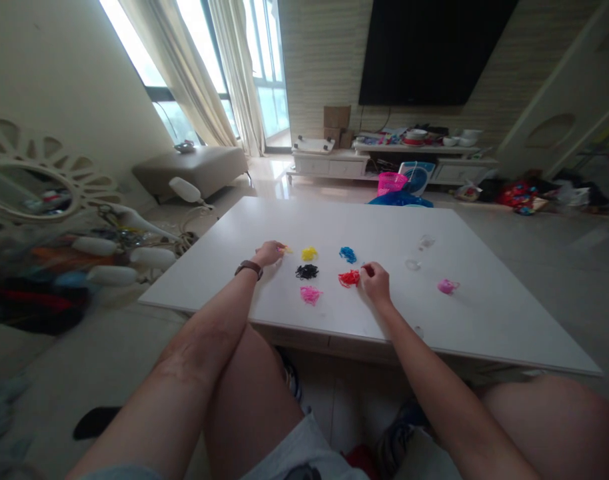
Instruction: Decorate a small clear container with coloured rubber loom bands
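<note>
Small heaps of thin, stringy pieces, perhaps rubber bands, lie on the white table (404, 227): a yellow heap (309, 253), a black heap (307, 271), a pink heap (311, 295), a blue heap (348, 255) and a red heap (349, 278). My left hand (270, 253) is left of the yellow heap, its fingers closed at a small yellow and pinkish bit (285, 249). Just right of the red heap, my right hand (375, 283) is closed in a pinch; something tiny and dark shows at its fingertips, too small to name.
On the table's right are a pink item (448, 286), a clear ring-like piece (413, 265), a clear crumpled item (426, 242) and a small clear piece (418, 331) by the front edge. A pink basket (392, 183) stands behind the table. White lamp shades (185, 190) are at the left.
</note>
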{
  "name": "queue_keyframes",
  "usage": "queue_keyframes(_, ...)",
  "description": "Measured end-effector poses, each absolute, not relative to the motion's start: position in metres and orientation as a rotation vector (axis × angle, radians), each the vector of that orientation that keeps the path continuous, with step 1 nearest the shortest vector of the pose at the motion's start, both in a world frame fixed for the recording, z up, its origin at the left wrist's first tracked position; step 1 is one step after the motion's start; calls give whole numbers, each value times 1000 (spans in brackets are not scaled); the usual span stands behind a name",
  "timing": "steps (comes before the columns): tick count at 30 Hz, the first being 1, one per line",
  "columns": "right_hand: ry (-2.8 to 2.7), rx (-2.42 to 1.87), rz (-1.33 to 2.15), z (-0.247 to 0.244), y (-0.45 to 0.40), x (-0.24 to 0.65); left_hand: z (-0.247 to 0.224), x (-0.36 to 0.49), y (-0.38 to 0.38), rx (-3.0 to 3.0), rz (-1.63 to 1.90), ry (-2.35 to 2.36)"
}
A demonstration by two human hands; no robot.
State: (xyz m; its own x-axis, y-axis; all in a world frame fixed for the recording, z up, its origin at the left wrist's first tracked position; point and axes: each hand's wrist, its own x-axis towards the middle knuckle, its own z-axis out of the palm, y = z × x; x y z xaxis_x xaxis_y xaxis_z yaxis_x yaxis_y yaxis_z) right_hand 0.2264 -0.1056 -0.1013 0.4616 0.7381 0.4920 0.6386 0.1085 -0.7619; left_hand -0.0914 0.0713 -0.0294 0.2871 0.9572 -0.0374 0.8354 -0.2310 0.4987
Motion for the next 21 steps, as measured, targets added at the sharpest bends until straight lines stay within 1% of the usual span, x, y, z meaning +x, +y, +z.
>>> queue_keyframes(5,-1232,-1578,113,-101,-106,226,-26,-100,75,1876,635,1731)
queue_keyframes(12,-1227,-1570,135,-102,-105,227,-32,-108,77,1628,876,1635)
queue_keyframes(17,-1217,-1569,137,-104,-104,227,-34,-104,77,1408,931,1425)
queue_keyframes(21,-1228,-1558,130,-103,-105,228,-33,-96,72,1254,843,1207)
